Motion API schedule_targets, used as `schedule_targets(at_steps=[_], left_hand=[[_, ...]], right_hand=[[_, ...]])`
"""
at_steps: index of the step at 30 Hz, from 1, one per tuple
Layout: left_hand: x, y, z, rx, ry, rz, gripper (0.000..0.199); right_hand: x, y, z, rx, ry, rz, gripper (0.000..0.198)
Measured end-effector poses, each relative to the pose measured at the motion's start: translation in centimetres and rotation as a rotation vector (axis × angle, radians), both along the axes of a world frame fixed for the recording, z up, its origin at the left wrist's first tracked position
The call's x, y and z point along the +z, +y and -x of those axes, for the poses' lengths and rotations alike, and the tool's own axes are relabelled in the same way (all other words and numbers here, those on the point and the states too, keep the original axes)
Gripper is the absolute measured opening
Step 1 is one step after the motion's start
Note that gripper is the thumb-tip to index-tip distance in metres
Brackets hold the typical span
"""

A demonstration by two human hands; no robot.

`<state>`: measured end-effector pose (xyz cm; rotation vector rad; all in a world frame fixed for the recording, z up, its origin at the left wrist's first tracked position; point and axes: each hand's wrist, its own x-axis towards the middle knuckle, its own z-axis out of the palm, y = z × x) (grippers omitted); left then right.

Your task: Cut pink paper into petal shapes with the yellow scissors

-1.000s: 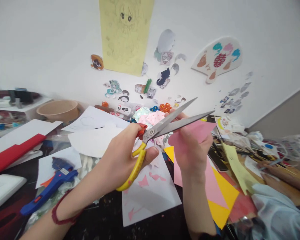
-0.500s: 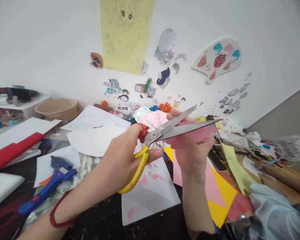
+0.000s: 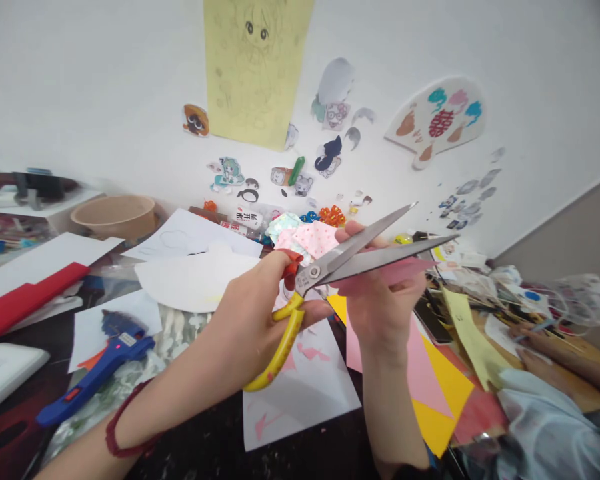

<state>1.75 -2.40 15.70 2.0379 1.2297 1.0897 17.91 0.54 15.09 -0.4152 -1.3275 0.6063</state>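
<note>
My left hand [image 3: 250, 320] grips a pair of scissors [image 3: 315, 272] by its yellow handles, with orange-red wrapping near the thumb. The blades stand apart and point up to the right. My right hand [image 3: 380, 303] pinches a piece of pink paper [image 3: 390, 273], which lies under and behind the lower blade. Part of that paper is hidden by the blade and fingers. Below the hands, a white sheet [image 3: 300, 400] carries several pink paper scraps [image 3: 313, 351]. Pink and yellow sheets [image 3: 440, 393] lie under my right forearm.
A blue glue gun [image 3: 100, 373] rests at the left, beside a red strip [image 3: 30, 300] and a white box [image 3: 10, 373]. A beige bowl [image 3: 113, 217] stands behind. Another person's hand [image 3: 540, 360] is at the right. Stickers and a paper fan [image 3: 437, 123] are on the wall.
My left hand has slid the scissors slightly right, so the blades reach farther across the pink paper. My right hand has moved only a little.
</note>
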Motion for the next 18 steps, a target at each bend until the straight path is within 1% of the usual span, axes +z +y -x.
schedule_targets(at_steps=[2,7,13,18], left_hand=[[0.04,0.02,-0.03,-0.004,-0.003,0.001,0.035],[0.03,0.07,-0.02,0.000,-0.001,-0.010,0.033],[0.09,-0.15,0.04,0.004,0.003,0.003,0.037],[0.16,-0.17,0.07,0.010,0.021,0.010,0.037]], right_hand=[[0.06,-0.05,0.06,-0.002,0.018,0.007,0.019],[0.13,-0.10,0.11,-0.078,0.006,0.051,0.021],[0.21,-0.21,0.23,-0.029,0.039,0.034,0.018],[0.13,-0.19,0.15,-0.044,0.014,0.033,0.019]])
